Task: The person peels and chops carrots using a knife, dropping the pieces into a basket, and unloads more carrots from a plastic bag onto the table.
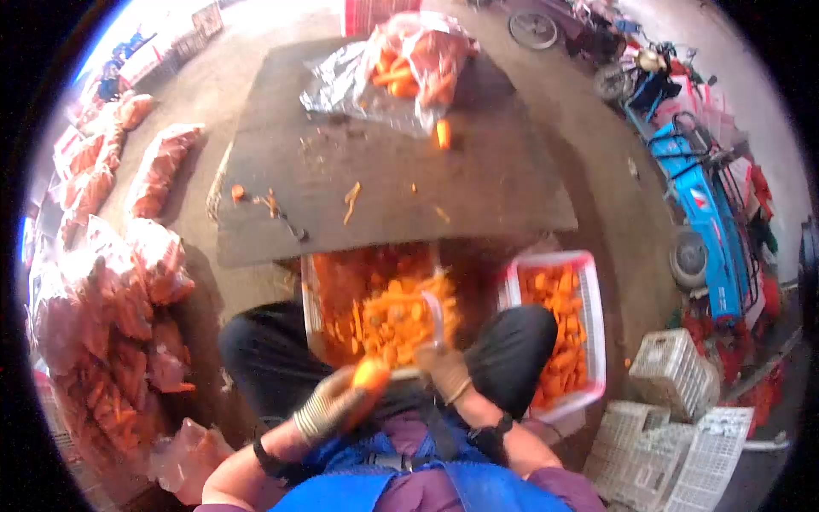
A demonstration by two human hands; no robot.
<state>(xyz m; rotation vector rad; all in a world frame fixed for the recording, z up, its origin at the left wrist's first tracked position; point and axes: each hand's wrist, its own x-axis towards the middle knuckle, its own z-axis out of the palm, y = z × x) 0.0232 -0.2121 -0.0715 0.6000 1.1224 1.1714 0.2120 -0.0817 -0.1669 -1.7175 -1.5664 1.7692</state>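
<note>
My left hand (pixel 331 405), in a pale glove, is closed around a carrot (pixel 372 374) whose orange end points up and right. My gloved right hand (pixel 444 373) grips a knife (pixel 434 314), its curved blade pointing away from me. Both hands are over the near edge of a crate (pixel 312 328) between my knees. Cut carrot pieces (pixel 397 316) fill much of that crate, and the knife blade is above them. The knife handle is hidden in my right fist.
A dark board table (pixel 384 196) stands ahead, bearing a plastic bag of carrots (pixel 418 60), a loose carrot piece (pixel 443 134) and scraps. A white-and-pink basket (pixel 595 341) of cut carrots sits right. Filled bags (pixel 111 316) line the left. Plastic crates (pixel 674 367) and a blue cart (pixel 704 218) are right.
</note>
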